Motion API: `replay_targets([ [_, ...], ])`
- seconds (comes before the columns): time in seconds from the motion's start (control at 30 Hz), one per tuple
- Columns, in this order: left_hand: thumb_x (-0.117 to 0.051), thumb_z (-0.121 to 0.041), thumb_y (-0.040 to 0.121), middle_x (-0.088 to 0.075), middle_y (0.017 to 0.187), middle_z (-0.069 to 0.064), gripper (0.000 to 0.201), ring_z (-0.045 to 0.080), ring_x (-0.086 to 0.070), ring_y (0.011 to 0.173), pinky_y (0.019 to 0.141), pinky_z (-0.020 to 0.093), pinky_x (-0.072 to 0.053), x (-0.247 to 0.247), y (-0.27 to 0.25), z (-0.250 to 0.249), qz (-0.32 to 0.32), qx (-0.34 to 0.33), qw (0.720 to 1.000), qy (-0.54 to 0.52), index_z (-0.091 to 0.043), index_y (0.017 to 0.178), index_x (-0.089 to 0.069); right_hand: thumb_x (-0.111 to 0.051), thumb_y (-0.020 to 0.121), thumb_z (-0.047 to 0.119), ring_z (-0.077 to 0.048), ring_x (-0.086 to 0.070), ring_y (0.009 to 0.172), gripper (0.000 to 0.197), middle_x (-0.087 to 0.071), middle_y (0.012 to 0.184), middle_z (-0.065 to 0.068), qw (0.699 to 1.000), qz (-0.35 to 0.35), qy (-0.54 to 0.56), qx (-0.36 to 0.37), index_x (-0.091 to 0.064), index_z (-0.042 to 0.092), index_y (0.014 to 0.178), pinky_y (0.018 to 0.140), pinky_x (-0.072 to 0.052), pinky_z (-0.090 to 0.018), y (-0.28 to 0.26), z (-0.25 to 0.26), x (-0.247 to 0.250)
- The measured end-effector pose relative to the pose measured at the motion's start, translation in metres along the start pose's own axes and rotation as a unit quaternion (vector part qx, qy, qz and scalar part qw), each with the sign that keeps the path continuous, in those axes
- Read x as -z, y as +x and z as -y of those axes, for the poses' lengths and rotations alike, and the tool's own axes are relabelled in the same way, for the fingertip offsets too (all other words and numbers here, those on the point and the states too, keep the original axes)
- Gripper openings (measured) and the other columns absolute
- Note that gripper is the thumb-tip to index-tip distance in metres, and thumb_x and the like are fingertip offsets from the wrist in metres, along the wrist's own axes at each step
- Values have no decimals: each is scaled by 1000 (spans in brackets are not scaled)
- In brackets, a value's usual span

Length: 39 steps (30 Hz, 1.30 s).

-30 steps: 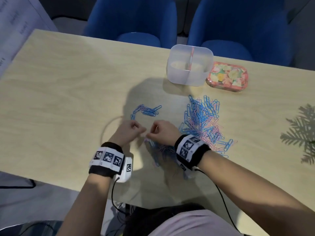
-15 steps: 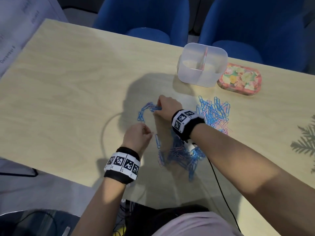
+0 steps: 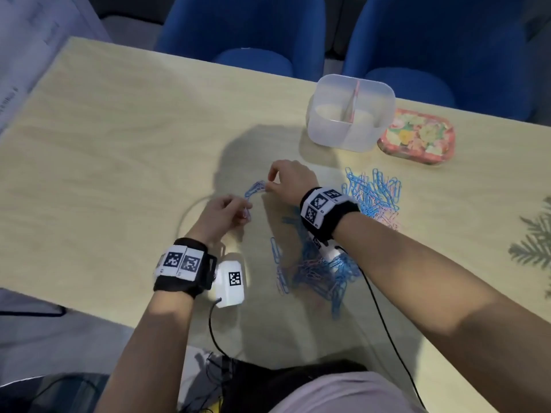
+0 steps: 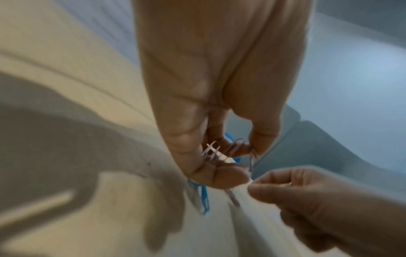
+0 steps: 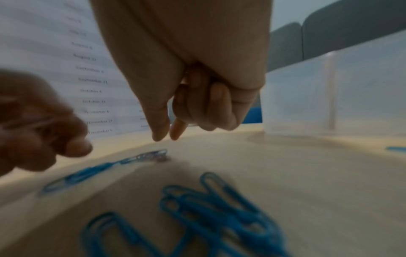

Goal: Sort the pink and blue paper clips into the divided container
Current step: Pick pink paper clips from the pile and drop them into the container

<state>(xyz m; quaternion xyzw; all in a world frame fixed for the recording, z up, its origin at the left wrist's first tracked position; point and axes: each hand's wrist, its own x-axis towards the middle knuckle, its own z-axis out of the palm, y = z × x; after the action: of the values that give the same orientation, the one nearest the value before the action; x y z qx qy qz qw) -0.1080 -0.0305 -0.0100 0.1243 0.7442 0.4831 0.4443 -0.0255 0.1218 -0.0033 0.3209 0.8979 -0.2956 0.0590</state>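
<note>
My left hand (image 3: 246, 211) is curled round several pink paper clips (image 4: 216, 153), just above the table near its front. Just beyond it, my right hand (image 3: 268, 186) hovers over a small heap of blue clips (image 3: 255, 187). Its thumb and forefinger (image 5: 159, 132) point down close together, and I see nothing between them; the other fingers are curled in. The clear divided container (image 3: 351, 135) stands at the far right, its two halves looking bare. A mixed pink and blue pile (image 3: 372, 195) lies to its front, and another heap (image 3: 316, 272) lies under my right wrist.
A floral tin (image 3: 417, 135) sits right of the container. Two blue chairs (image 3: 244, 34) stand beyond the table's far edge, and printed sheets (image 3: 26, 49) lie at the far left. A cable (image 3: 384, 329) runs from my right wrist over the near edge.
My right hand left the spot beside my left hand and reached out to the small blue heap, where it now hovers. My left hand stayed curled and shifted slightly forward.
</note>
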Motion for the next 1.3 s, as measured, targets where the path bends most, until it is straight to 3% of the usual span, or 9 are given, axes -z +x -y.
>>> replay_targets([
  [0.27,-40,0,92,-60,62,1,21,8,-60,50,49,18,-49,5,20,-17,-5,19,997,-69,-13,86,-55,-62,86,24,-29,-60,93,24,-66,101,-16,997,80,23,-5,-65,1,91,76,-41,-31,8,-16,-7],
  [0.37,-33,-8,91,-46,63,3,26,14,-48,57,49,22,-37,-3,30,-21,-41,18,999,7,-12,79,-55,-58,89,17,-11,-58,66,15,-60,79,-10,987,34,153,-45,-57,8,77,59,-40,-22,-4,-35,1],
  [0.47,-52,-25,89,-55,67,1,20,13,-50,63,61,29,-39,-13,35,-16,-93,-59,978,177,-10,79,-58,-51,94,12,-3,-39,30,25,-53,61,-8,921,44,376,-96,-44,14,70,32,-31,-15,-19,-46,10],
  [0.6,-69,-24,76,-67,85,7,13,24,-61,79,72,34,-48,-16,36,-5,-108,-70,952,279,-16,77,-58,-47,94,8,-7,-36,31,24,-53,62,-10,857,39,504,-102,-43,14,71,36,-23,-12,-23,-45,13],
  [0.77,-73,-6,74,-60,82,8,17,10,-55,63,46,6,-42,-9,25,-2,-23,-78,973,215,-5,85,-59,-36,70,17,-11,-29,34,14,-42,46,0,737,120,655,-118,-36,16,56,39,-19,-16,-21,-38,18],
  [0.87,-69,-20,80,-59,79,3,13,17,-55,70,62,23,-46,-7,29,-5,-103,-103,950,278,-11,87,-64,-35,67,20,-13,-30,35,19,-42,46,-2,688,147,704,-101,-35,15,48,38,-19,-17,-20,-30,20],
  [1.0,-64,-23,81,-59,86,2,15,20,-55,83,74,28,-42,-12,40,-13,-118,-130,925,338,-16,94,-63,-34,87,12,-13,-50,42,24,-64,64,-6,726,103,664,-149,-55,8,76,35,-29,-16,-9,-18,16],
  [1.17,-66,-21,82,-67,96,8,9,19,-56,82,73,26,-40,-19,48,-15,-96,-132,911,379,-13,87,-65,-64,83,24,-13,-49,59,20,-57,69,1,968,-2,247,-48,-65,5,84,57,-39,-27,7,-12,-5],
  [1.3,-65,-19,82,-68,93,10,10,24,-62,88,77,32,-46,-21,45,-10,-82,-129,924,350,-10,85,-65,-60,83,32,-27,-59,88,23,-65,97,-8,999,35,22,-29,-61,11,94,75,-47,-35,9,-7,-22],
])
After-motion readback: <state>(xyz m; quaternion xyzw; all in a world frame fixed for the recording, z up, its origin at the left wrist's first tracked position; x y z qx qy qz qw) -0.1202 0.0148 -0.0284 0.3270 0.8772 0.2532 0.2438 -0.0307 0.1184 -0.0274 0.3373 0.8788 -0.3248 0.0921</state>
